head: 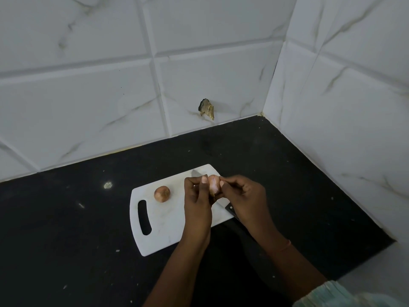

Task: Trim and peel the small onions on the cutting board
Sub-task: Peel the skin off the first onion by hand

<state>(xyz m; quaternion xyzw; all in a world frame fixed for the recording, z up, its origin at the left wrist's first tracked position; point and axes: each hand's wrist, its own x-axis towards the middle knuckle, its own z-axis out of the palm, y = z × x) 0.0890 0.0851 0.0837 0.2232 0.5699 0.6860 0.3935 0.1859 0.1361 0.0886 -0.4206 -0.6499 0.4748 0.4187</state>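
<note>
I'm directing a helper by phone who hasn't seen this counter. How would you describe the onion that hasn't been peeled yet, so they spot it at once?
Find the white cutting board on the black countertop. The unpeeled onion lies alone on it, just right of the handle slot. Its brown, dry skin is intact, unlike the pale pink onion held in both hands.

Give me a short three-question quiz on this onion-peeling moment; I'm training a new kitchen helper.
1. True or false: the knife is in a hand.
2. How many onions lie untouched on the white cutting board?
3. The held onion is gripped by: A) left hand only B) right hand only C) both hands.

Key: 1 false, it lies on the board beneath the hands; 2 one, the unpeeled onion; 3 C.
</note>
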